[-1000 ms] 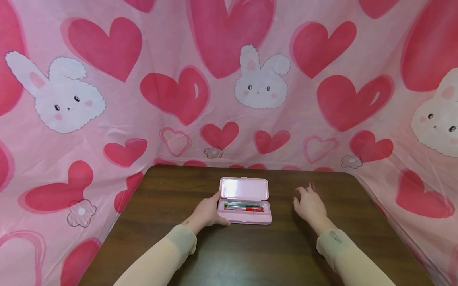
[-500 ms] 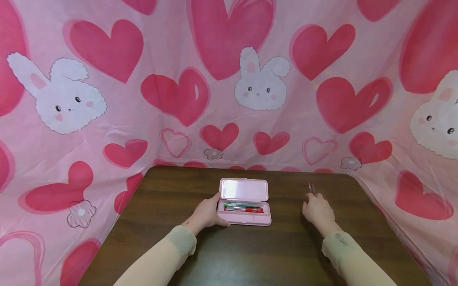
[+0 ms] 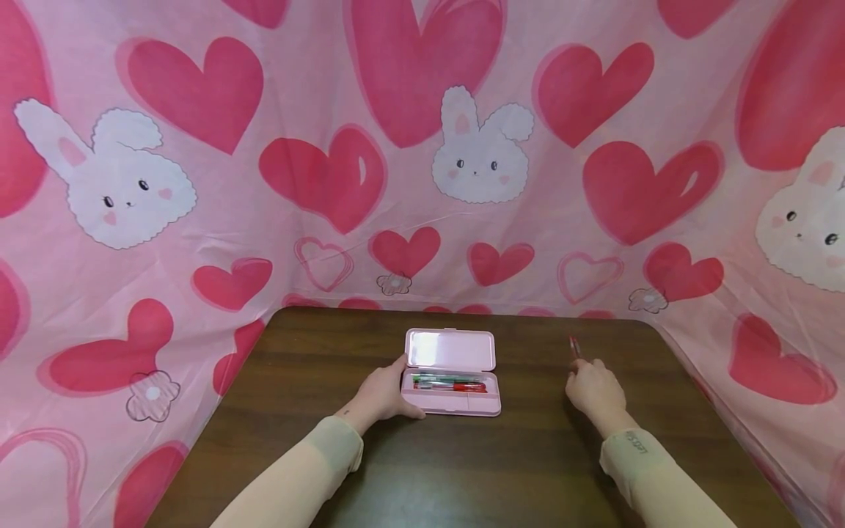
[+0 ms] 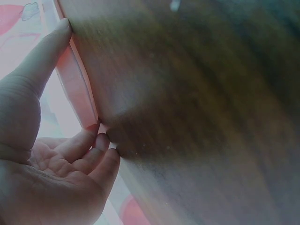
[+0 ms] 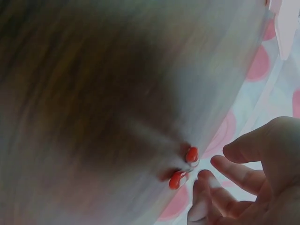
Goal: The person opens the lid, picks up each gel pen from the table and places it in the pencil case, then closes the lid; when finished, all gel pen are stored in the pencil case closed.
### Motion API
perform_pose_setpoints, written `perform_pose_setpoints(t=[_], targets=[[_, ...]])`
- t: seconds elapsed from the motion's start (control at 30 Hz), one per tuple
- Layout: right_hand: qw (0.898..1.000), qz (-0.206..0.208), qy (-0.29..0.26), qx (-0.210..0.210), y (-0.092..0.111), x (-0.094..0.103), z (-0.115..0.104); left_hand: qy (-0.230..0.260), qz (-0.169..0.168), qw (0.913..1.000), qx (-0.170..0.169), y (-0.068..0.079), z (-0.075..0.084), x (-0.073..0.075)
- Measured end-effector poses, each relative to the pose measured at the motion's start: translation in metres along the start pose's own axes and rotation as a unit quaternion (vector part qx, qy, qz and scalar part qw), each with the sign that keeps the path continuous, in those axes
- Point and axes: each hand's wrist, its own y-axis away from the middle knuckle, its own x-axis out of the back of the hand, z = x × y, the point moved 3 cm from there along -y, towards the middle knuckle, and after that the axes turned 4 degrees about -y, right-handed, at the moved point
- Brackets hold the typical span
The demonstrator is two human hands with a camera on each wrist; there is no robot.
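Note:
A pink pencil case (image 3: 449,402) lies on the table with its lid (image 3: 472,350) up. Inside its long compartment are several pens (image 3: 452,386), with red and green parts. My left hand (image 3: 379,392) grips the case's left end, thumb near the front corner and fingers at the back; in the left wrist view the fingertips meet the case's pink side (image 4: 79,89). Farther right, my right hand (image 3: 597,392) is just short of two red-ended pens (image 5: 178,180) on the table. Its thumb and fingers are loosely bent and apart from the pens in the right wrist view.
The dark brown wooden table (image 3: 409,469) reaches back to a pink cloth (image 3: 412,205) printed with hearts and rabbits, which hangs behind and along both sides. The case's front compartment has a small divider.
My right hand has shifted right and slightly toward me, leaving more of the red-ended pens in sight. The left hand and pencil case have stayed put.

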Motion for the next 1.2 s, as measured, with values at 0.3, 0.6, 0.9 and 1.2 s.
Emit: perform_pose_setpoints(t=[0.3,0.6,0.9,1.2], targets=[[0.999,-0.005,-0.012,-0.047,-0.001,0.005,0.019,-0.003,0.002,1.0000,0.003,0.001,0.001,0.001],[0.997,-0.034,-0.028,-0.059,-0.005,0.004,0.032,-0.006,0.002,1.0000,0.007,0.000,0.003,0.001],[0.997,-0.035,-0.031,-0.063,-0.005,0.005,0.033,-0.001,0.000,1.0000,0.004,0.001,0.001,0.001],[0.995,-0.043,-0.028,-0.083,-0.005,0.009,0.031,-0.002,-0.001,1.0000,0.002,0.000,0.000,0.000]])
